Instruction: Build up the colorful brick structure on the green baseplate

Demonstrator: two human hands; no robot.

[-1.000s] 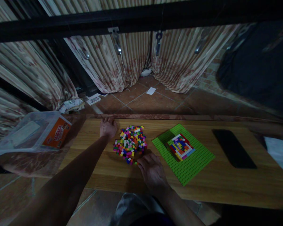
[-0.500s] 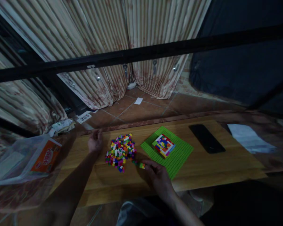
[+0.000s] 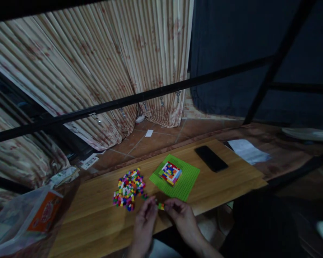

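A heap of small coloured bricks lies on the wooden table. To its right sits a green baseplate with a square block of stacked coloured bricks on it. My left hand and my right hand meet near the table's front edge, just below the heap. Both pinch a small stack of bricks, yellow, orange and green, held between their fingertips.
A black phone lies right of the baseplate, with white paper beyond it. A clear plastic bag with an orange label sits at the table's left end. Black metal bars cross the view. Striped curtains hang behind.
My left hand left the table's far edge and came to the front beside the right hand. My right hand lifted bricks from the heap's edge. The camera tilted up and away.
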